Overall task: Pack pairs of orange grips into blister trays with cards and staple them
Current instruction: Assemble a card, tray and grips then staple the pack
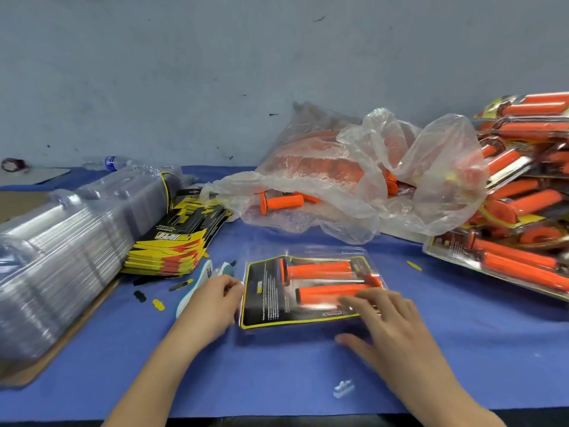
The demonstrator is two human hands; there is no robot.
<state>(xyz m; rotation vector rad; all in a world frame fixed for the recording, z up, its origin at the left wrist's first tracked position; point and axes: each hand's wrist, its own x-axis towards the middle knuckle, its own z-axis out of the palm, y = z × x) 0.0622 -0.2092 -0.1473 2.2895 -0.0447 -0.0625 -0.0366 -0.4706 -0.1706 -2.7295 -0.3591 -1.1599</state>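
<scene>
Far to my left on the blue tabletop [277, 380] lies a long stack of clear empty trays [61, 241], with a fanned stack of yellow and black cards [175, 245] leaning against it. Just in front of the cards sits a teal and white stapler [226, 269], partly hidden under my left hand [212, 300]. That hand's fingers [232, 286] are curled, their tips at the left rim of the blister tray [308, 251]; whether they pinch the rim or only touch it I cannot tell.

The blister tray lies flat in front of me, near the middle of the tabletop. It holds a black card [268, 300] and two orange grips [318, 269], one behind the other.

My right hand [391, 322] lies over the tray's near right corner. Its fingers [357, 302] are spread and almost straight on the nearer grip, gripping nothing, and the thumb is at the near edge. This hand is blurred.

A short strip of staples [343, 389] lies closer to me. Behind the tray a crumpled plastic bag [354, 180] holds loose grips, and at the far right finished packs [523, 211] are piled.
</scene>
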